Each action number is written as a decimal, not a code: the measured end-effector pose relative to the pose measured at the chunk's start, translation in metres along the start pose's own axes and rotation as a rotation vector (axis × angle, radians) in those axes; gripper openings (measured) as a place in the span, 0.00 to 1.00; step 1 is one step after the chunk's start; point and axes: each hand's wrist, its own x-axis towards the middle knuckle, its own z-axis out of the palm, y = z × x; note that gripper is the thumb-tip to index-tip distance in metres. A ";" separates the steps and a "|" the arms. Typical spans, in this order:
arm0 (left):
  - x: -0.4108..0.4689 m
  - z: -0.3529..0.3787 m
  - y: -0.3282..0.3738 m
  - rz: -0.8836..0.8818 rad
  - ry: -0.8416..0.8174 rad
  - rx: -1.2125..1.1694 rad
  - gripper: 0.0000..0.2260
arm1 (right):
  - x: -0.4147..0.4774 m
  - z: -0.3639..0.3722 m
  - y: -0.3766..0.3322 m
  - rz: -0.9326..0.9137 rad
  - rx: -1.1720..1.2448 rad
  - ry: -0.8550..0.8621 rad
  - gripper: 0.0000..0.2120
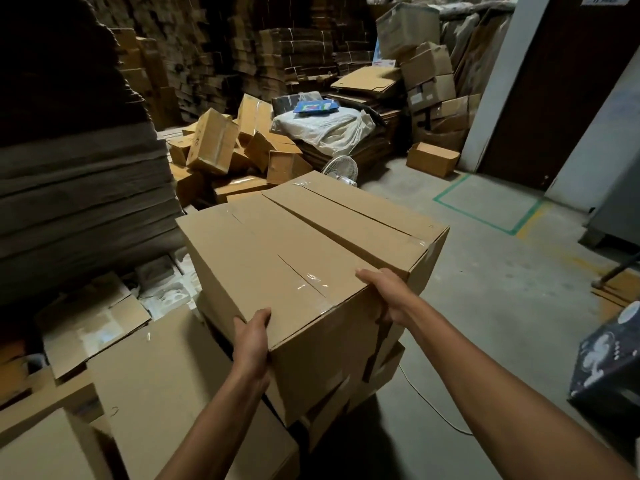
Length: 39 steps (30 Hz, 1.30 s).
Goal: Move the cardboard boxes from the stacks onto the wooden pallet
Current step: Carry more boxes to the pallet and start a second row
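Head view.

1. Main container: a large cardboard box, rectangular, plain brown, with a matte surface. Its top flaps are closed. Glossy clear tape runs over the flap seam and down the near face. The contents are hidden.
2. Position: the cardboard box sits on top of a stack of boxes of the same brown board, at the centre of the view. Whether it rests fully on the stack or is slightly raised cannot be determined.
3. Left hand: it grips the near left corner of the cardboard box, thumb on the top face, fingers wrapped down the side.
4. Right hand: it grips the near right corner, fingers curled over the top edge.
5. Left of the stack: flat cardboard sheets lie overlapped. Behind them rises a tall pile of flattened board with layered, ridged edges.
6. Beyond the cardboard box: a heap of small boxes, closed and tilted at mixed angles. Beside it lies a crumpled white plastic bag with a blue flat item on top; what the bag holds cannot be seen.
7. A round wire-grille fan stands just behind the cardboard box.
8. The floor is grey concrete, marked with green tape in a rectangular outline.
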 end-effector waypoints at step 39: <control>-0.194 -0.241 0.120 0.484 -0.855 0.213 0.16 | -0.474 0.151 0.034 -0.236 0.264 0.471 0.17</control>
